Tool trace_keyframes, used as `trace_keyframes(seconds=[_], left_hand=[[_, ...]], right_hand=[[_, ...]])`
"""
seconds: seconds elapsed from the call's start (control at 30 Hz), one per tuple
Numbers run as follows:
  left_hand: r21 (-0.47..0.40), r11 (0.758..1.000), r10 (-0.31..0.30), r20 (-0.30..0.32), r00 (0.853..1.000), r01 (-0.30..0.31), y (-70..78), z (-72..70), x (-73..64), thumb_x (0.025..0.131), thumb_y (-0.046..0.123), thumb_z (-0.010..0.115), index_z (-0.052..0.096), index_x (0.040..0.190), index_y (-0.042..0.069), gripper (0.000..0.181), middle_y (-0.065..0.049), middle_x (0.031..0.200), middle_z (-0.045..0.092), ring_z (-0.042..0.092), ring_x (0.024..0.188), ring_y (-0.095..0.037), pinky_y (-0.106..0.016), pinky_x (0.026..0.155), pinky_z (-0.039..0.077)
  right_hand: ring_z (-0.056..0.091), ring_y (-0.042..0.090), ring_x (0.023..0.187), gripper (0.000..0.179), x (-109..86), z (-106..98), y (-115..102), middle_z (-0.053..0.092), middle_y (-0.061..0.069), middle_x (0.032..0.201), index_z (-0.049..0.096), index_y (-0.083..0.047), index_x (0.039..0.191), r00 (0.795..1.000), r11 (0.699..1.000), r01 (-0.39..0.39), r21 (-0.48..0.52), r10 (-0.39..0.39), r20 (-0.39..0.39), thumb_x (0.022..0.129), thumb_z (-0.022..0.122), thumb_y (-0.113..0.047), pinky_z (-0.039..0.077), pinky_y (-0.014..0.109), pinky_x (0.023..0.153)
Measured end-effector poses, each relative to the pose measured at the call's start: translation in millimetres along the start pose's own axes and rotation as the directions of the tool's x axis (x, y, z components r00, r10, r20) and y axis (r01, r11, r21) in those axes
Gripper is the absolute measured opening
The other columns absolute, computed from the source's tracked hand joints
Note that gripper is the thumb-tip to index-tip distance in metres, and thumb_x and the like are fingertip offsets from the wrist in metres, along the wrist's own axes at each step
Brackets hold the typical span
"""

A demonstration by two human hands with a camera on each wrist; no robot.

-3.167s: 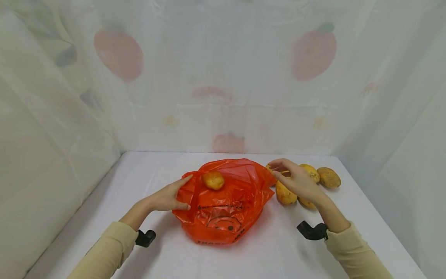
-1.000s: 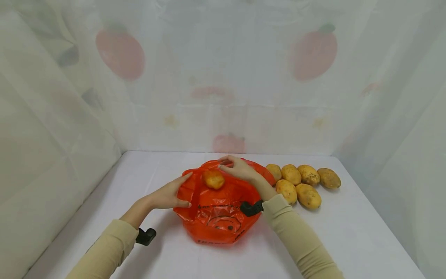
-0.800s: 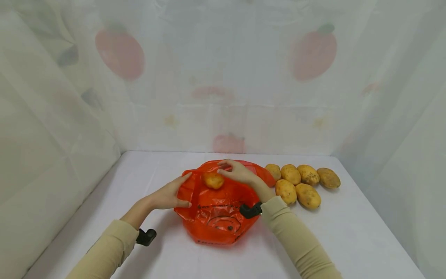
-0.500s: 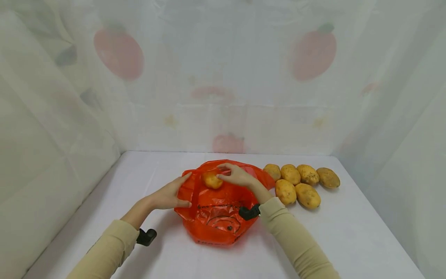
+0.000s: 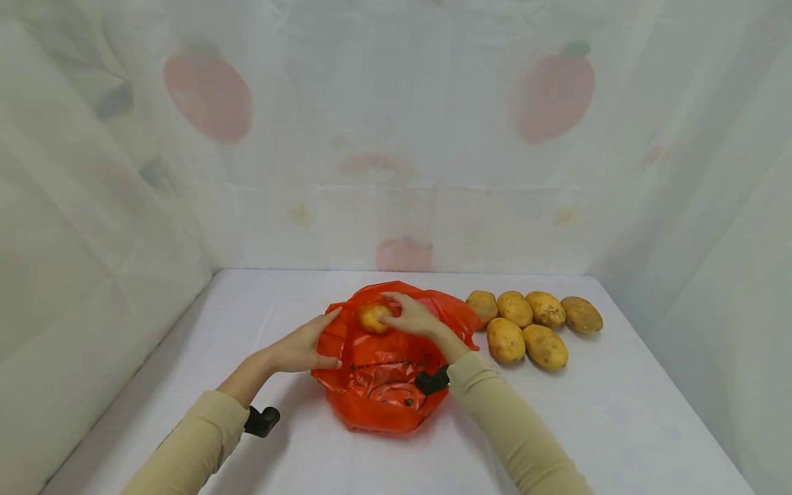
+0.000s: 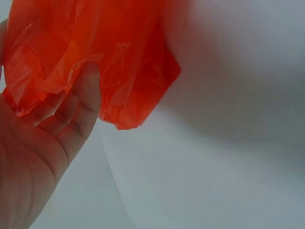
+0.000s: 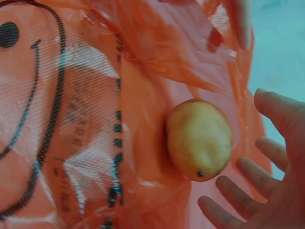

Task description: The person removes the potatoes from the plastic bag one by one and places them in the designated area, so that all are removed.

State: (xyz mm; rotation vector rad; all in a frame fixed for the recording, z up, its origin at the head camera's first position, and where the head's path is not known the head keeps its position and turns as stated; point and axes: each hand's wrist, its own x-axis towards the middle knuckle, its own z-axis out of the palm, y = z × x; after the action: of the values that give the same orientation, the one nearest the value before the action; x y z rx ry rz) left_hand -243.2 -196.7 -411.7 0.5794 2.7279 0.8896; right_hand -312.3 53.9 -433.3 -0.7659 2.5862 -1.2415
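A red plastic bag with black print lies spread in the middle of the table. A potato rests on its upper part, round and yellow in the right wrist view too. My right hand reaches over the bag from the right, its thumb overlapping the potato in the head view. The right wrist view shows spread fingers beside the potato with a small gap. My left hand is at the bag's left edge, thumb and fingers wide apart. Fingers of it touch the plastic in the left wrist view.
Several potatoes lie in a loose group on the white table right of the bag. A pale curtain with printed fruit hangs behind and at both sides. A black wrist device sits on each arm.
My right hand went from the potato group left to over the bag, then lowered toward the potato on it. That potato has shifted slightly left. My left hand has barely moved.
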Motion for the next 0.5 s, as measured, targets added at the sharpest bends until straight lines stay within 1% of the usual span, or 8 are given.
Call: trace_keyframes(seconds=[0.13,0.27,0.37,0.5], left_hand=[[0.001,1.0,-0.002,-0.002,1.0,0.002,-1.2,1.0,0.7,0.075,0.025,0.075,0.018,0.148,0.011,0.094,-0.013,0.141,0.035,0.037,0.125,-0.03,-0.051,0.099,0.038],[0.005,1.0,-0.005,0.0,1.0,0.005,-2.5,1.8,1.4,0.075,0.026,0.075,0.018,0.148,0.012,0.093,-0.013,0.141,0.035,0.038,0.124,-0.029,-0.051,0.1,0.038],[0.008,1.0,-0.006,0.002,1.0,0.006,-2.9,1.9,1.6,0.075,0.027,0.074,0.018,0.148,0.012,0.094,-0.013,0.141,0.035,0.038,0.124,-0.029,-0.051,0.1,0.038],[0.009,1.0,-0.002,-0.001,1.0,0.002,-3.4,1.7,1.6,0.074,0.027,0.075,0.018,0.148,0.011,0.094,-0.013,0.141,0.036,0.039,0.124,-0.029,-0.05,0.1,0.038]], right_hand=[[0.043,0.028,0.123,0.062,1.7,4.7,0.4,0.041,0.013,0.138,0.036,-0.008,0.14,0.999,0.999,0.036,-0.036,-0.037,-0.014,0.088,0.06,-0.032,0.036,0.044,0.103],[0.04,0.025,0.126,0.065,4.2,9.3,1.2,0.041,0.011,0.139,0.035,-0.006,0.141,0.998,0.996,0.064,-0.069,-0.066,-0.021,0.087,0.061,-0.033,0.033,0.042,0.106],[0.04,0.024,0.126,0.065,7.6,14.1,3.7,0.042,0.01,0.139,0.036,-0.006,0.14,0.997,0.995,0.067,-0.074,-0.07,-0.029,0.087,0.063,-0.032,0.033,0.04,0.106],[0.042,0.026,0.124,0.064,11.8,19.2,7.6,0.044,0.012,0.136,0.038,-0.003,0.138,0.995,0.994,0.084,-0.064,-0.087,-0.043,0.086,0.064,-0.028,0.034,0.041,0.106]])
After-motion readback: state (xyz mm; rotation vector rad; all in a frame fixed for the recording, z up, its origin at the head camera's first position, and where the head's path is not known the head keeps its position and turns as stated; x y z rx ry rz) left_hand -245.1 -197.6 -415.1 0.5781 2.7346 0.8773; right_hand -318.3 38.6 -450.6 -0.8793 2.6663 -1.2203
